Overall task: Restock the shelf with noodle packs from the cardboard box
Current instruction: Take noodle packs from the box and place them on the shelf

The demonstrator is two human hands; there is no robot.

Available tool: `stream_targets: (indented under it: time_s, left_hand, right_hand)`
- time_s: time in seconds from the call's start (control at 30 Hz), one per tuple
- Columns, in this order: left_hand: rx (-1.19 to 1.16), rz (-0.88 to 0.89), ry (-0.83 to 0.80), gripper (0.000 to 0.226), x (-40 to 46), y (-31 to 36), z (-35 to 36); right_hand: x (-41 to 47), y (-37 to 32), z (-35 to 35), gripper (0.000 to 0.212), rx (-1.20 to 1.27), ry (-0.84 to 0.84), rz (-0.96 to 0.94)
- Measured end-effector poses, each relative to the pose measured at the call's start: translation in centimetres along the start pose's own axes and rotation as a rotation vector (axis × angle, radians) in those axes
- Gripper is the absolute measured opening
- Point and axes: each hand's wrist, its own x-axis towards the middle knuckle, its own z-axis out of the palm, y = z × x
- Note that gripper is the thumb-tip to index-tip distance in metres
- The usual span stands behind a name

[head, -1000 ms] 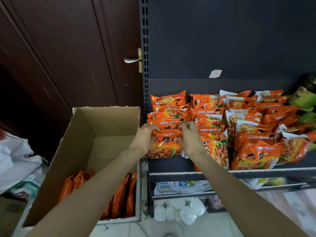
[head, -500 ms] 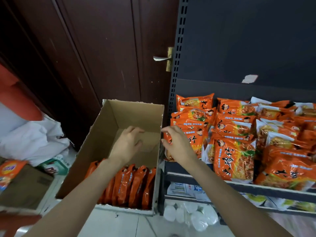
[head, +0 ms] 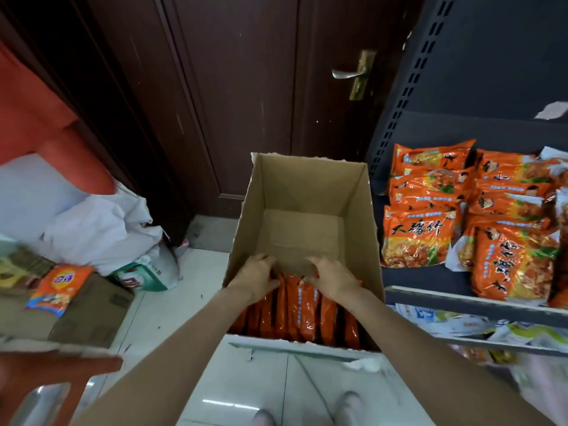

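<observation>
Nearest the viewer, two bare forearms reach forward and down into an open cardboard box on a pale tiled floor. The left hand and right hand sit side by side at the top edges of a row of orange noodle packs, fingers curled down over the tops. They seem to be gathering several packs at once, though whether the grip has closed cannot be told (the fingertips are hidden behind the packs).

The packs fill only the near half of the box. They stand on edge like filed cards, faces pressed together, long axis running up and down, top seams pointing up at the hands. This likely makes a handful easy to pull straight up. The far half of the box shows bare cardboard.

Just right of the box stands a dark metal shelf. Shelved packs lie overlapped in rows with printed faces up, long axis running front to back, presumably so shoppers can read them.

Beyond the box is a dark wooden door.
</observation>
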Motion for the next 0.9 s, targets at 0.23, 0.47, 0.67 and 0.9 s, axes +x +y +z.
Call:
stream_targets:
  time_s: [0.23, 0.47, 0.67, 0.9]
  left_hand:
    - [0.044, -0.009, -0.023, 0.057, 1.1, -1.8, 1.5]
    - [0.079, -0.031, 0.014, 0.051, 1.9, -1.6, 2.1]
    - [0.051, -0.1, 0.066, 0.02, 2.9, -0.8, 2.0]
    - [-0.059, 0.063, 0.216, 0.006, 2.0, 0.3, 0.2]
  right_hand:
    - [1.1, -0.7, 2.3, 0.029, -0.136, -0.004, 0.104]
    - [0.9, 0.0, 0.2, 0.024, 0.09, 0.125, 0.073]
    - [0.0, -0.3, -3.0, 0.033, 0.26, 0.194, 0.112]
    - [-1.1, -0.2, -4.3, 0.017, 0.257, 0.357, 0.055]
